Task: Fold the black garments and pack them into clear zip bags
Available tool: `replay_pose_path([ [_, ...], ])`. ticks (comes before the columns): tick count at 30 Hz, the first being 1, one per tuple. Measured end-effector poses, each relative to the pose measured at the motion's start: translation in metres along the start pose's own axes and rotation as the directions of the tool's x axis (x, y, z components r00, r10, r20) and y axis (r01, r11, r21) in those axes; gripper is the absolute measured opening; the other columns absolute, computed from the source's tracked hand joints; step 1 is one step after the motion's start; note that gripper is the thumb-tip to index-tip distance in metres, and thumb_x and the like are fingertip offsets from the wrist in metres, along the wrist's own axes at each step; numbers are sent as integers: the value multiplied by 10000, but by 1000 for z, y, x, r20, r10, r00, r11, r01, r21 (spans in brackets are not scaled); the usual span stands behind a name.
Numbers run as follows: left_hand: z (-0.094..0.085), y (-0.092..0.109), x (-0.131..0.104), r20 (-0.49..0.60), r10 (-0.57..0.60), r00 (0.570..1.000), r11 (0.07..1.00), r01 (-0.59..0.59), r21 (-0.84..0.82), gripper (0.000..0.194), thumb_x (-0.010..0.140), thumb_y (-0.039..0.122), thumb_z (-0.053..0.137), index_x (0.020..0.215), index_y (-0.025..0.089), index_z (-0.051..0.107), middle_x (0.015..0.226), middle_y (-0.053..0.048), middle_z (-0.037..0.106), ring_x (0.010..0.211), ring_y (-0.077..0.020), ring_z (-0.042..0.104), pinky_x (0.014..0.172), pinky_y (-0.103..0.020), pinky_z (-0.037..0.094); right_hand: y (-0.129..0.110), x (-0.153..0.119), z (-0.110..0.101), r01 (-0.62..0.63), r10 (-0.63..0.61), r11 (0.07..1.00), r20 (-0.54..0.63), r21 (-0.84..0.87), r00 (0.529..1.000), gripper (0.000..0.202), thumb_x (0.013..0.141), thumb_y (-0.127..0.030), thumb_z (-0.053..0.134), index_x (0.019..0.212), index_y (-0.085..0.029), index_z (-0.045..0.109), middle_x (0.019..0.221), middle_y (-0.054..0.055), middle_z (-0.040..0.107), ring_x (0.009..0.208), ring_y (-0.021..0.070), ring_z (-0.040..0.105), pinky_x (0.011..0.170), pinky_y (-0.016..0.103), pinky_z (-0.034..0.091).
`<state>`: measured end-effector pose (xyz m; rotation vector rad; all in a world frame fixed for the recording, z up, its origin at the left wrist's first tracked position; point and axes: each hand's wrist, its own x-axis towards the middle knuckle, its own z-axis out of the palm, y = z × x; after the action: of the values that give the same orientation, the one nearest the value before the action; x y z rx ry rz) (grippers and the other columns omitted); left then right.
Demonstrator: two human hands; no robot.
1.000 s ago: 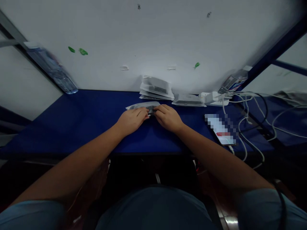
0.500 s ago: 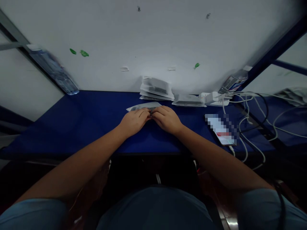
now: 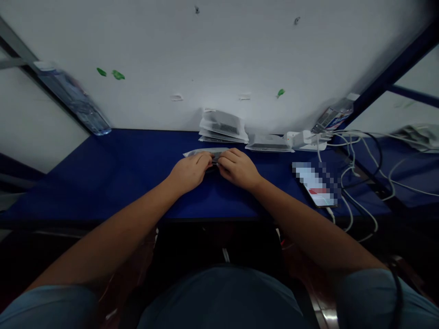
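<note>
Between my hands, over the blue tabletop, is a frosted plastic bag [image 3: 203, 151] with something dark in it. My left hand [image 3: 192, 171] has its fingers closed on the bag's near edge. Right beside it, my right hand [image 3: 238, 167] pinches the same edge, its fingers curled. The fingertips of both hands almost meet, and they hide much of the bag's near side. What the dark content is, I cannot make out. Behind the bag lies a stack of similar frosted bags [image 3: 223, 127], and to its right another frosted bag [image 3: 269, 142] lies flat.
A phone [image 3: 316, 186] with a blurred screen lies right of my hands, its white cable [image 3: 350, 214] trailing off the edge. White chargers sit in a power strip [image 3: 306, 140] by the wall. Plastic bottles stand at the left [image 3: 75, 100] and right [image 3: 336, 114] of the blue table [image 3: 113, 183].
My fingertips have drawn slightly apart, and more of the bag's near edge shows between them. The bag's left end has shifted a little to the right. Both hands keep hold of it.
</note>
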<state>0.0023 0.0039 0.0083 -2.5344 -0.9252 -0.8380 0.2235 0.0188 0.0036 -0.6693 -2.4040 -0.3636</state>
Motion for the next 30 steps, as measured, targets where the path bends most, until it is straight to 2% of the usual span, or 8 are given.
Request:
replay_pose_path([
  [6, 0, 2, 1, -27, -39, 999, 999, 39, -4, 177, 1020, 193, 397, 1014, 162, 571, 1087, -122, 716, 941, -225, 712, 741, -328, 561, -8, 1, -3, -97, 98, 995, -25, 29, 995, 183, 997, -260, 501, 1070, -193, 654, 1067, 110, 677, 964, 255, 562, 875, 418, 468],
  [13, 1, 4, 2, 18, -25, 1000, 999, 26, -26, 209, 1004, 152, 384, 1041, 154, 589, 1137, -150, 701, 1029, -248, 698, 803, -361, 577, -5, -3, 3, -69, 69, 995, -7, -74, 998, 229, 1022, -277, 459, 942, -223, 667, 978, 81, 671, 941, 252, 543, 842, 420, 424],
  [19, -1, 2, 1, 8, -17, 1000, 1000, 17, -2, 218, 1014, 178, 393, 1039, 158, 609, 1141, -136, 710, 1014, -242, 713, 802, -356, 585, -2, -3, 2, -36, 34, 995, -23, -90, 999, 231, 1020, -246, 458, 878, -211, 637, 908, 80, 649, 873, 235, 540, 814, 396, 455],
  [21, -7, 8, 3, 7, 5, 1000, 1000, -5, 19, 207, 1025, 204, 410, 1070, 161, 608, 1141, -126, 714, 1051, -240, 709, 846, -358, 579, 0, -3, 0, -45, 41, 996, -51, -72, 998, 250, 1026, -241, 443, 862, -207, 629, 895, 85, 648, 855, 230, 546, 814, 397, 472],
  [23, -14, 18, 8, 22, 16, 1000, 999, -17, 48, 224, 1013, 286, 502, 1157, 141, 595, 1192, -160, 698, 1172, -280, 665, 949, -403, 551, 3, -4, -3, -59, 56, 998, -85, -34, 995, 242, 1027, -237, 440, 880, -208, 630, 908, 88, 654, 874, 232, 560, 833, 409, 485],
  [25, -19, 31, 15, 44, -14, 999, 995, 10, 104, 431, 946, 378, 641, 1266, 100, 558, 1285, -223, 647, 1283, -351, 588, 1033, -472, 500, 6, -4, -7, -68, 69, 998, -121, 9, 990, 212, 1024, -232, 450, 927, -211, 637, 950, 91, 665, 916, 234, 577, 863, 424, 492],
  [27, -20, 40, 22, 56, -48, 997, 986, 39, 162, 491, 917, 354, 685, 1307, 88, 550, 1311, -242, 627, 1274, -379, 586, 1029, -495, 492, 10, -5, -11, -78, 82, 996, -147, 32, 986, 191, 1021, -228, 459, 979, -213, 645, 991, 93, 676, 954, 236, 590, 894, 438, 491],
  [30, -13, 40, 30, 50, -52, 997, 981, 41, 192, 314, 973, 246, 575, 1255, 110, 607, 1185, -190, 695, 1110, -334, 676, 901, -456, 545, 12, -5, -17, -115, 117, 993, -146, 21, 982, 194, 1025, -233, 459, 1021, -224, 653, 1028, 89, 687, 991, 242, 596, 924, 459, 477],
])
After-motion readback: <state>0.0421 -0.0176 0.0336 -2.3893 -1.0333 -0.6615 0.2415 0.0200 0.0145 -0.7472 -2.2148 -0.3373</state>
